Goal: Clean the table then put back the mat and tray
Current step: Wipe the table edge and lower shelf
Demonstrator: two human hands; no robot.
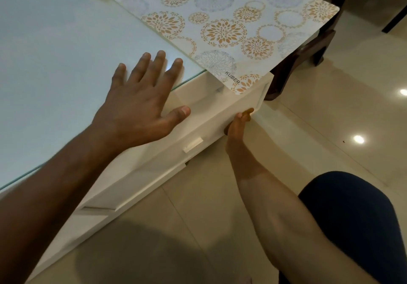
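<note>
The drawer [220, 116] at frame centre is gripped underneath by the right hand [239, 120]; the mat [224, 25] lies upper right of the flat, released left hand [141, 100].

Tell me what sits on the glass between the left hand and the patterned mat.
Nothing visible does. The left hand lies flat on the glass tabletop, and only bare glass separates its fingertips from the near edge of the mat. The right hand grips the open drawer below.

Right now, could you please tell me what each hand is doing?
Left hand: open, fingers spread flat on the glass tabletop.
Right hand: gripping the open white drawer front.
</note>
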